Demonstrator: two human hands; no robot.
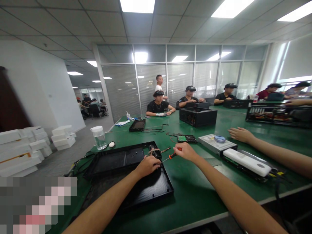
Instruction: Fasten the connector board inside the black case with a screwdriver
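Note:
My right hand [185, 152] is closed round the red and black handle of a screwdriver [172, 156]. Its shaft points left, with the tip close to the fingers of my left hand [149, 165]. Those fingers are pinched together at the edge of a black plastic panel [162, 185]; what they hold is hidden. Just beyond them lies a small bundle of thin wires [156, 151] beside a dark part. A second black panel [114, 159], shaped like a shallow tray, lies behind and to the left of the first.
Right of my hands lie a circuit board in a black frame [186, 138], a grey metal drive [212, 144] and a white device [247, 161]. A co-worker's hand [241, 134] rests nearby. A lidded jar [98, 138] stands left; a black case [198, 117] sits farther back.

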